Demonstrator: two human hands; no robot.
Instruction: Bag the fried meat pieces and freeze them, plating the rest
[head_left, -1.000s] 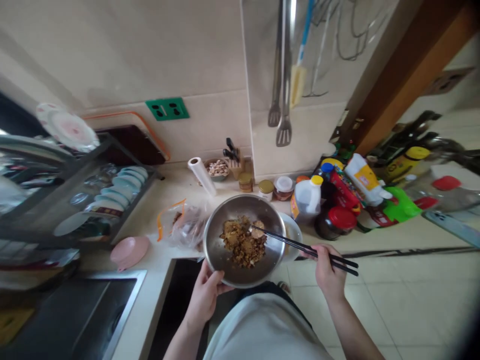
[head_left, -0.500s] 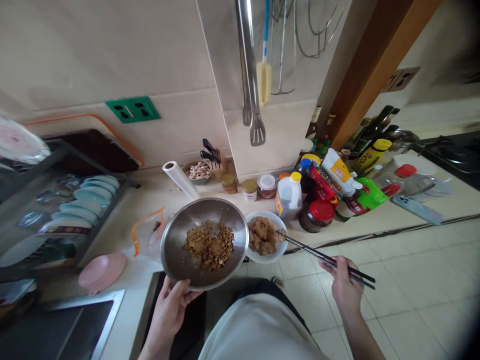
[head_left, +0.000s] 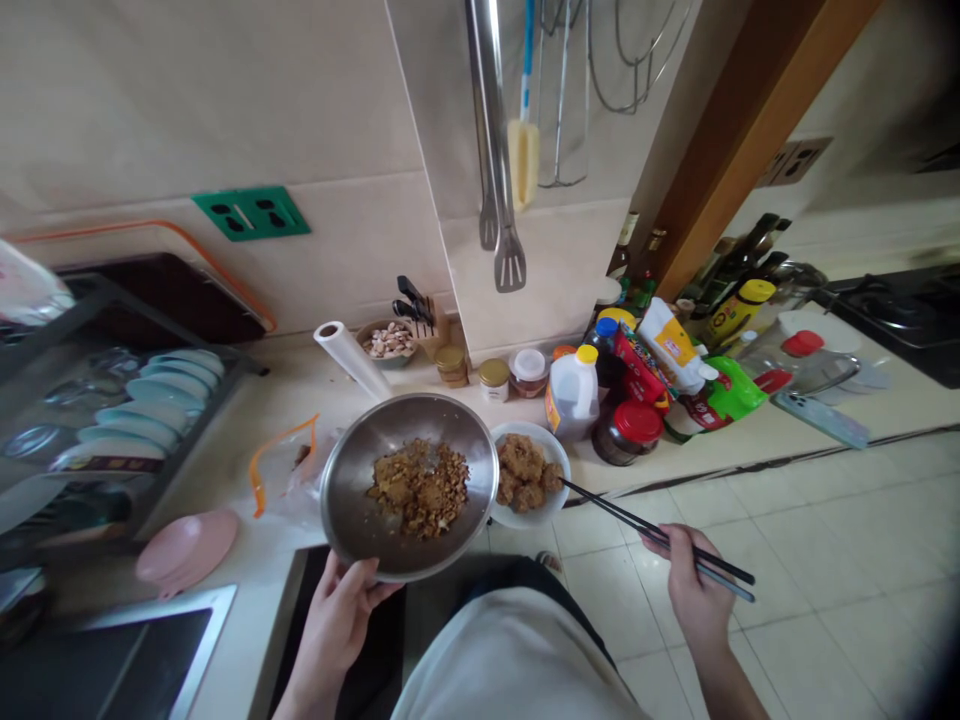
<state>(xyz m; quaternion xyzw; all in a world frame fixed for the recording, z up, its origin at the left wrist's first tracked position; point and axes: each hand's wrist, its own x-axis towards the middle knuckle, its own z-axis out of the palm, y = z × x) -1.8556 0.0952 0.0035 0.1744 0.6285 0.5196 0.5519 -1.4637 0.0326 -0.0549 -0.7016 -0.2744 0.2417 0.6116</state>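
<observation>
My left hand (head_left: 341, 610) grips the near rim of a steel mixing bowl (head_left: 352, 530), thumb on top and fingers underneath. Brown chopped seasoning (head_left: 420, 488) with small bits lies in the bottom of that bowl. Just right of it, a white bowl (head_left: 551, 510) holds several pieces of brown fried food (head_left: 521, 470). In my right hand (head_left: 694, 575) is a pair of black chopsticks (head_left: 622, 515), fingers wrapped round them. Their tips point left and end at the right edge of the food in the white bowl; contact is hard to make out.
Behind the bowls stand small jars (head_left: 494, 380), a plastic jug (head_left: 573, 395) and a red-lidded jar (head_left: 628, 432). At left are an orange-edged zip bag (head_left: 289, 470), a pink bowl (head_left: 187, 550), a dish rack (head_left: 225, 405) and a sink (head_left: 217, 610). Spatulas (head_left: 510, 260) hang above.
The chopstick tips have drawn back slightly from over the food to its right edge. My right hand is a little lower. The steel bowl stays in place while the view shifts slightly.
</observation>
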